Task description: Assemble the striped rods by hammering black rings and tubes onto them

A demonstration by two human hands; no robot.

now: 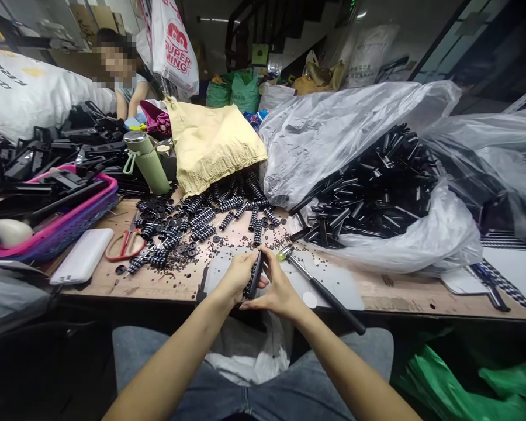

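My left hand [239,273] and my right hand [280,287] are together at the front edge of the bench, fingers closed around a long black plastic piece [256,273]. A ribbed black-and-white roller shows beside it under the left fingers; whether the two are joined I cannot tell. Just right of my right hand lies a mallet [318,286] with a yellow-green head, its black handle reaching past the bench edge. Beyond my hands are loose ribbed rollers [204,217], some with metal pins, and many tiny dark rings scattered on the wood.
A plastic bag [451,234] of black parts stands right; a yellow sack [219,137] spills rollers. Red-handled scissors [126,245], a white power bank [82,257], a green flask [151,166] and a pink-purple basket [65,234] are left. Another person [131,88] sits behind.
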